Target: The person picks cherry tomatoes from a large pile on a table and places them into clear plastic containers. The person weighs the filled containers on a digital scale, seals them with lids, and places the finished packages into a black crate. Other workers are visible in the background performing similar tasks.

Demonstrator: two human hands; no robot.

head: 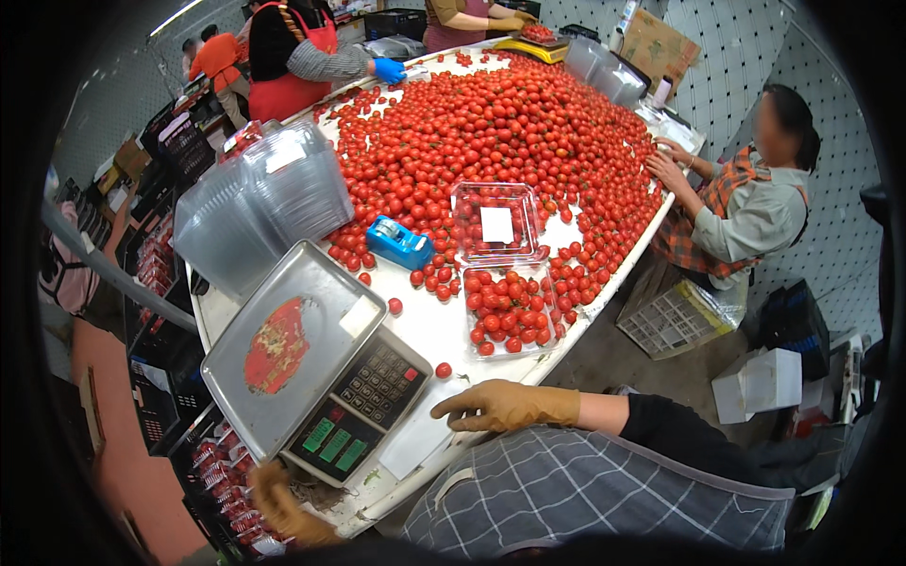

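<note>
My right hand (495,407), in a tan glove, hovers at the table's near edge with its fingers apart and nothing in it. A white sheet of paper (417,442) lies close to its fingertips. At the lower left is my left hand (290,506), gloved alike and blurred, beside the near corner of a weighing scale (262,354); its grip is unclear. The scale's metal pan is bare and its display is lit. Beyond my right hand, a clear plastic clamshell box (506,311) lies with its lid thrown back, its base filled with cherry tomatoes.
A heap of cherry tomatoes (495,134) covers much of the white table (425,332). Stacked clear boxes (262,198) and a blue tape dispenser (400,243) stand near the scale. Crates of packed boxes (226,474) sit below left. A co-worker's hands (669,163) touch tomatoes at right; others work beyond.
</note>
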